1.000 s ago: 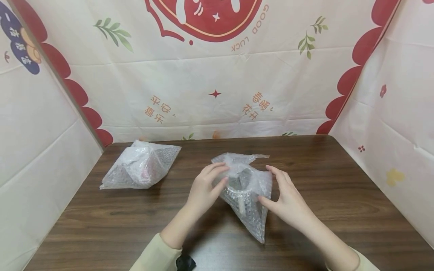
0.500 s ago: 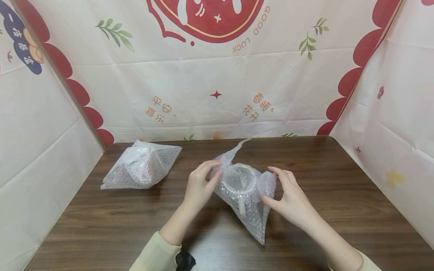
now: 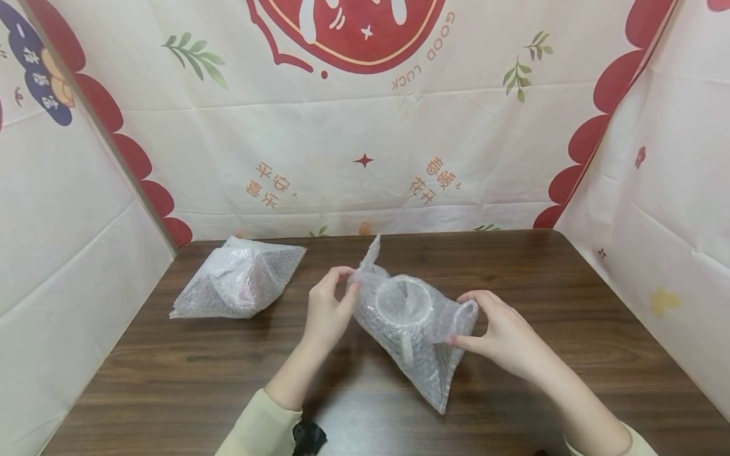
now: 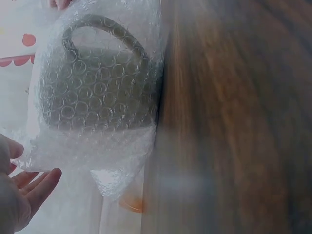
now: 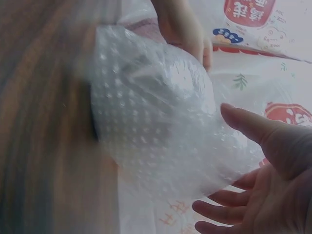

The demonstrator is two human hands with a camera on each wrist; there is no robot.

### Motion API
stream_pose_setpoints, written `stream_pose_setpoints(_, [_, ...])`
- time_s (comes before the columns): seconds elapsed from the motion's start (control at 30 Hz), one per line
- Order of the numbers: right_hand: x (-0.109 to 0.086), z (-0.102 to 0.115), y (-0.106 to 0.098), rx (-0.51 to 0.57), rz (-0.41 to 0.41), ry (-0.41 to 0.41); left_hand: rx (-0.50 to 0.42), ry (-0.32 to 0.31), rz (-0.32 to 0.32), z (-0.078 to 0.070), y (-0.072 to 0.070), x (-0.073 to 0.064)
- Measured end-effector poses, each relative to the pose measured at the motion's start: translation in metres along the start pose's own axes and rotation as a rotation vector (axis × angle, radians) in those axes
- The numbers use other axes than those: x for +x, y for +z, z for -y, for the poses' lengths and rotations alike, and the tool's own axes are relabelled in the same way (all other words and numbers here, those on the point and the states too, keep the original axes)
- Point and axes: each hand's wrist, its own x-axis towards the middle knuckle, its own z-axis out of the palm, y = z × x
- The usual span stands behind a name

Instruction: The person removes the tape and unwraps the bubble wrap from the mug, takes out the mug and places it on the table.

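A mug [image 4: 100,85] stands inside a bubble wrap bag [image 3: 424,364] on the table, its round rim and handle showing through the plastic. My left hand [image 3: 326,310] pinches the bag's left edge between thumb and fingers, beside a twisted flap that sticks up. On the other side, my right hand [image 3: 507,332] holds the bag's right edge, where the wrap bunches into a loose roll. In the right wrist view, the right thumb [image 5: 246,119] lies on one side of the wrap and the fingers on the other.
A second bubble wrap bag [image 3: 242,282], with something pinkish inside, lies at the table's back left. The brown wooden table [image 3: 188,380] meets a printed cloth backdrop [image 3: 342,133] behind and at both sides. A small black object [image 3: 309,437] is by the left sleeve.
My hands have moved apart, drawing the bag's edges left and right. The mug's rim shows more clearly, and the flap at the back has swung left and upright.
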Motion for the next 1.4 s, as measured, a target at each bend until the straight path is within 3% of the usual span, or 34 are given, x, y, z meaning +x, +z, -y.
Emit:
stream_pose_setpoints(0.2, [-0.001,-0.002,-0.009,-0.035,0.060,0.010,0.008,-0.068,-0.016,0.004,-0.006,0.001])
stream_pose_setpoints(0.4, [-0.002,-0.005,-0.013,-0.043,0.071,-0.012,0.009,-0.106,0.011,0.007,-0.014,0.005])
stream_pose_setpoints(0.5, [-0.002,-0.007,-0.013,-0.048,0.067,-0.010,0.047,-0.078,0.034,0.009,-0.016,0.005])
stream_pose_setpoints(0.7, [-0.001,-0.007,-0.016,-0.062,0.097,0.018,0.221,0.002,0.036,0.013,-0.023,0.005])
stream_pose_setpoints(0.83, [-0.001,-0.007,-0.018,-0.072,0.122,0.031,0.293,0.020,0.055,0.015,-0.027,0.006])
stream_pose_setpoints(1.4, [-0.001,-0.009,-0.019,-0.092,0.129,0.019,0.472,0.095,0.158,0.012,-0.035,0.008])
